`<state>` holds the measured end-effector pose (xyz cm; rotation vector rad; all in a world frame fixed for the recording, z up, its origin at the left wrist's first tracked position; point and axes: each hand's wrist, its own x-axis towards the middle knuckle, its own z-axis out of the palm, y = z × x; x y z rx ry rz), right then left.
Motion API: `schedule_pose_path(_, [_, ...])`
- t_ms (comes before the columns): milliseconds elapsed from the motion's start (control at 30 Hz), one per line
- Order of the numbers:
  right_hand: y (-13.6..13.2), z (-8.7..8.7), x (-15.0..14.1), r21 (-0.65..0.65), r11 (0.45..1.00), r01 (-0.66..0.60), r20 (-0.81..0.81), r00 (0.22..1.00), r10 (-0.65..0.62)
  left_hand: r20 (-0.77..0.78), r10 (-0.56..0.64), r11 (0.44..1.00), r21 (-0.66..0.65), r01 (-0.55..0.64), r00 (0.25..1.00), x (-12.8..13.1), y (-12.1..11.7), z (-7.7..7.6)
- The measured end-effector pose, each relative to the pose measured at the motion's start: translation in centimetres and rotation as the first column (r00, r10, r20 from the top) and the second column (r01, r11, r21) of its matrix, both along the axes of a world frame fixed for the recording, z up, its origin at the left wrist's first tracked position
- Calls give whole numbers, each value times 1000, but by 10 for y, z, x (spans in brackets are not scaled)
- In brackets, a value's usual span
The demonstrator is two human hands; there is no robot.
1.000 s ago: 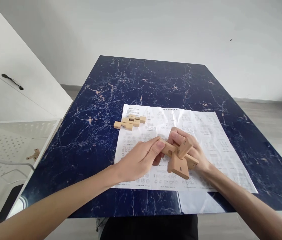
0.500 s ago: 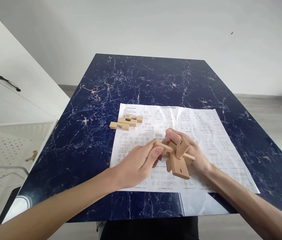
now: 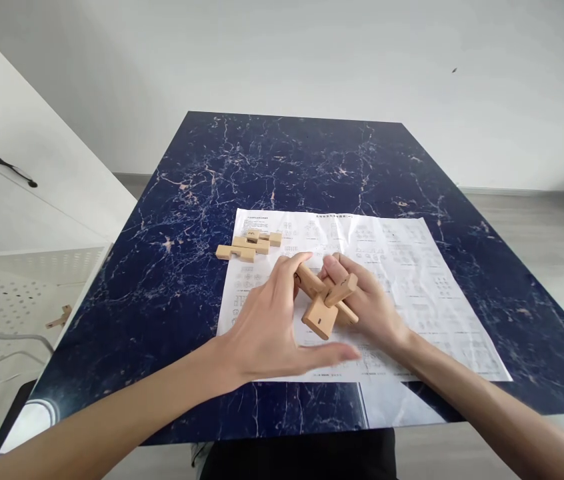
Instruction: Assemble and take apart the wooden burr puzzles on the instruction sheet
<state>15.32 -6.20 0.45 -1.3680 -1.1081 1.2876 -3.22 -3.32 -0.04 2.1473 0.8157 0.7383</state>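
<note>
My right hand (image 3: pixel 369 300) is closed around a wooden interlocking puzzle (image 3: pixel 319 317), a cross-shaped cluster of pale bars with dark marks on some ends. The cluster is tilted above the printed sheet. Beside it on the left, my left hand (image 3: pixel 275 327) is open, thumb stretched out below the cluster and fingers curved near its upper left bar. Whether those fingertips touch the bar cannot be made out. Several loose notched wooden bars (image 3: pixel 249 245) lie together at the sheet's upper left corner, partly on the table.
The creased paper sheet (image 3: pixel 412 267) with small printed diagrams covers the near part of the dark blue marbled table (image 3: pixel 287 160). At the left stand a white cabinet (image 3: pixel 37 127) and a perforated white surface (image 3: pixel 2 293) with a small wooden piece (image 3: pixel 59 317) and a cable.
My left hand has let go of the bar it pinched and spread its thumb and fingers. The puzzle has turned and shifted left in my right hand.
</note>
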Motion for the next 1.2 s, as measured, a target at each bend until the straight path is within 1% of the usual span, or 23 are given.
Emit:
schedule_pose_path(100, [0, 1, 0, -7, 999, -54, -20, 998, 54, -105, 52, 998, 34, -49, 993, 0, 4, 1])
schedule_pose_path(167, [0, 1, -1, -5, 997, -73, -46, 996, 73, -119, 59, 998, 17, -57, 991, -1, 6, 2])
schedule_pose_path(233, [0, 0, -1, 6, 996, -85, -59, 995, 85, -101, 52, 998, -18, -55, 993, -2, 8, 3])
schedule_pose_path(300, [-1, 0, -1, 16, 995, -98, -72, 992, 99, -66, 22, 998, -58, -26, 998, -2, 8, 3])
schedule_pose_path(433, [0, 1, 2, 4, 992, -123, -111, 986, 123, -12, -2, 990, -140, 0, 1000, -3, 9, 1])
schedule_pose_path(600, [3, 0, 8, -9, 985, -173, -252, 954, 165, 85, 21, 969, -246, 1, 996, -5, 12, -2])
schedule_pose_path(667, [5, -1, 10, -9, 985, -172, -313, 936, 160, 116, 20, 958, -288, 14, 993, -5, 12, 0])
schedule_pose_path(767, [8, -2, 14, 5, 990, -140, -365, 922, 132, 117, 25, 946, -324, 14, 993, -5, 11, 3])
schedule_pose_path(867, [14, -2, 24, 36, 999, -18, -350, 936, 30, 73, 54, 935, -354, -25, 996, -6, 9, 5])
schedule_pose_path(933, [21, -4, 35, 82, 990, 118, -330, 940, -84, 53, 84, 934, -352, -60, 995, -6, 10, 4])
schedule_pose_path(967, [25, -6, 41, 109, 974, 200, -314, 936, -157, 49, 90, 937, -342, -68, 995, -6, 10, 4])
schedule_pose_path(1000, [30, -8, 48, 141, 945, 294, -294, 924, -243, 47, 89, 941, -332, -68, 995, -7, 11, 4])
schedule_pose_path(1033, [34, -10, 55, 174, 906, 386, -274, 902, -332, 45, 80, 944, -324, -62, 996, -7, 12, 4])
schedule_pose_path(1100, [42, -13, 71, 227, 805, 549, -238, 832, -500, 27, 53, 946, -322, -41, 998, -8, 13, 4])
schedule_pose_path(1167, [48, -15, 86, 268, 699, 662, -211, 749, -628, 6, 31, 948, -317, -28, 999, -8, 14, 4])
schedule_pose_path(1200, [50, -16, 93, 272, 667, 693, -181, 718, -672, -2, 24, 950, -312, -24, 1000, -9, 14, 4])
